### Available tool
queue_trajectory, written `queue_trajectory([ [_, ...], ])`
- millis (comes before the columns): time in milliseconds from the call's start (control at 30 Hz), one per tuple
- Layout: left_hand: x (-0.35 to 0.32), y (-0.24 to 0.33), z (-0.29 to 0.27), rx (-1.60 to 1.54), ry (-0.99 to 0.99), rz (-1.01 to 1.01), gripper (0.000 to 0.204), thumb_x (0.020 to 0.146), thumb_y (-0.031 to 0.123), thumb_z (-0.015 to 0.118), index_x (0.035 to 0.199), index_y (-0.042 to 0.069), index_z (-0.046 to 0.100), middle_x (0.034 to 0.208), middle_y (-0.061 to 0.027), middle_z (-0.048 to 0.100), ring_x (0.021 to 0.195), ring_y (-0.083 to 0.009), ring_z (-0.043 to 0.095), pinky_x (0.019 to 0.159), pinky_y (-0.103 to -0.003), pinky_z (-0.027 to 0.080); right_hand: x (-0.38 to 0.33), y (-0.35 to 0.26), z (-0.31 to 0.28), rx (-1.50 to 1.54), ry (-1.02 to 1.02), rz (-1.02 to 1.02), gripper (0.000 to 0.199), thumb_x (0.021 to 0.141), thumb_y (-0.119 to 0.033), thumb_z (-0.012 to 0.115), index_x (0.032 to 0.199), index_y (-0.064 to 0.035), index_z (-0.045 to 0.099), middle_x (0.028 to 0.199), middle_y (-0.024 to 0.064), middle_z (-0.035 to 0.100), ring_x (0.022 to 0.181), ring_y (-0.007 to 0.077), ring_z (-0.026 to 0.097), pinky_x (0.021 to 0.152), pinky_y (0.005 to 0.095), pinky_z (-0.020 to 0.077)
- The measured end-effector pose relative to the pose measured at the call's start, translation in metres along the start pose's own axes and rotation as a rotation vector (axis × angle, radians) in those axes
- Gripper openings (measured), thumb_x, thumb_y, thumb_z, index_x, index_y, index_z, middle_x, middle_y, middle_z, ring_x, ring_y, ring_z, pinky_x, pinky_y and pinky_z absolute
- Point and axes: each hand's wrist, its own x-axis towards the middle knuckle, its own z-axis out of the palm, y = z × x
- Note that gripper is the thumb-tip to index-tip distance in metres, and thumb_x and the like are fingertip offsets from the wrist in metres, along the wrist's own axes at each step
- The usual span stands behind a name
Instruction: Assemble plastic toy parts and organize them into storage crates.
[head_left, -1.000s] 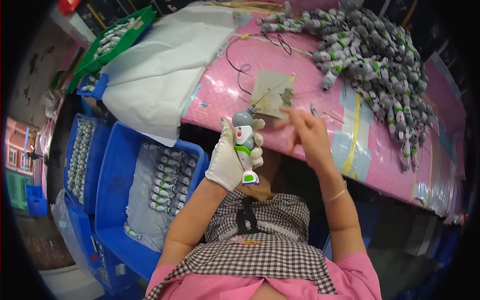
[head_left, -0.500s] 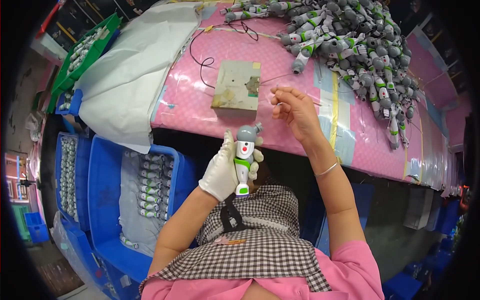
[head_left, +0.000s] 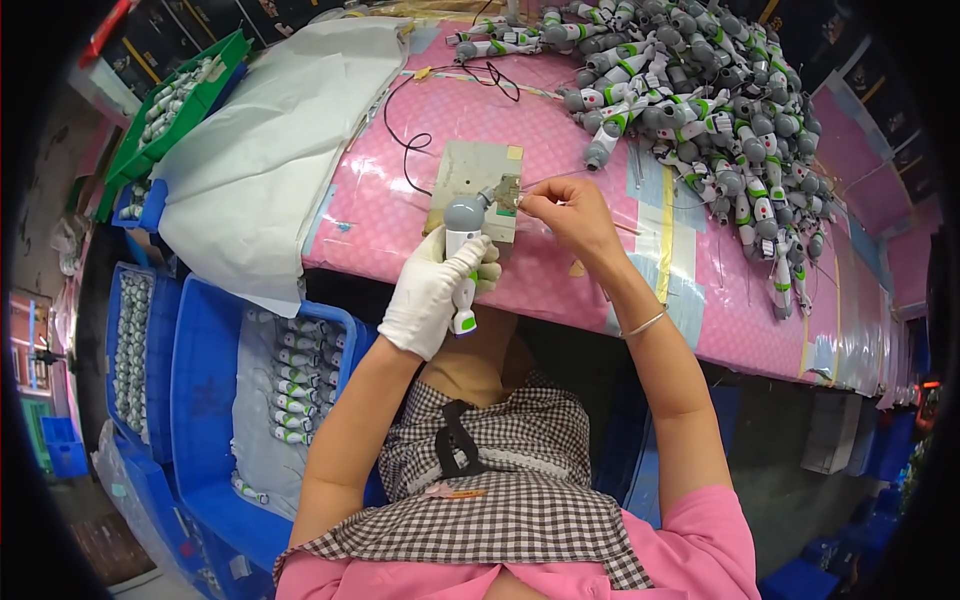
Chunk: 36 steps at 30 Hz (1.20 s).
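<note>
My left hand [head_left: 425,290], in a white glove, is wrapped round a white, green and grey plastic toy part [head_left: 466,217]. The part leans up to the right, its grey ball and narrow grey tip in front of a beige metal box [head_left: 462,165]. Beside the box's right side, my bare right hand [head_left: 570,215] is closed in a pinch, its fingertips close to the grey tip. What it pinches is too small to make out. A small dark fixture [head_left: 508,189] sits on the box's right edge.
A large heap of similar toy parts [head_left: 690,110] covers the table's far right. A black cable [head_left: 405,145] runs to the box. White sheeting [head_left: 270,130] drapes the table's left end. Left stand a blue bin [head_left: 195,400] with rows of parts and a green tray [head_left: 215,85].
My left hand has raised the toy part forward and to the left, up to the box. My right hand has moved left, its fingers now together beside the toy part's tip.
</note>
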Motion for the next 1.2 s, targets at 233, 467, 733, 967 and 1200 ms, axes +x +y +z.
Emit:
queue_trajectory([
  [233,0.000,-0.005,-0.003,-0.164,-0.085,0.004,0.028,0.089,0.021,0.058,0.108,0.002,0.050,0.092,-0.0083,0.059,0.077,-0.0160,0.060,0.070,-0.029,0.050,-0.009,-0.010,-0.008,0.140,-0.065,0.064,0.019,0.078,-0.017,0.067,0.087,-0.0003,0.069,0.067,-0.0009,0.060,0.052,0.0027,0.045,0.045,0.0185,0.0334],
  [467,-0.015,-0.020,-0.002,-0.064,-0.028,0.054,0.025,0.087,0.016,0.060,0.105,0.001,0.052,0.086,-0.0047,0.058,0.073,-0.0111,0.059,0.068,-0.024,0.049,-0.014,-0.010,-0.015,0.867,-0.250,0.438,0.018,0.078,-0.019,0.068,0.086,-0.0019,0.067,0.067,-0.0020,0.058,0.046,0.0021,0.037,0.039,0.0193,0.0282],
  [733,-0.003,-0.008,-0.007,-0.012,-0.003,0.055,0.027,0.088,0.019,0.059,0.108,0.002,0.052,0.089,-0.0053,0.059,0.075,-0.0110,0.059,0.069,-0.026,0.050,-0.005,-0.007,0.001,-0.097,0.050,-0.143,0.015,0.075,-0.014,0.065,0.077,0.0010,0.068,0.066,0.0008,0.062,0.053,0.0046,0.047,0.049,0.0215,0.0379],
  [967,0.006,-0.002,-0.007,-0.242,-0.079,-0.003,0.029,0.090,0.019,0.056,0.110,-0.001,0.051,0.092,-0.0080,0.061,0.079,-0.0168,0.062,0.072,-0.030,0.052,0.008,-0.009,-0.007,-0.122,-0.116,0.031,0.015,0.073,-0.014,0.065,0.072,0.0015,0.065,0.060,-0.0019,0.057,0.054,0.0040,0.046,0.048,0.0222,0.0356],
  [1200,0.009,-0.003,-0.010,-0.225,-0.083,0.044,0.030,0.088,0.022,0.058,0.106,-0.001,0.051,0.087,-0.0101,0.061,0.075,-0.0202,0.062,0.072,-0.033,0.052,0.022,-0.025,-0.014,-0.181,-0.266,0.105,0.017,0.072,-0.017,0.066,0.066,-0.0016,0.062,0.057,-0.0035,0.052,0.050,0.0036,0.042,0.044,0.0228,0.0313],
])
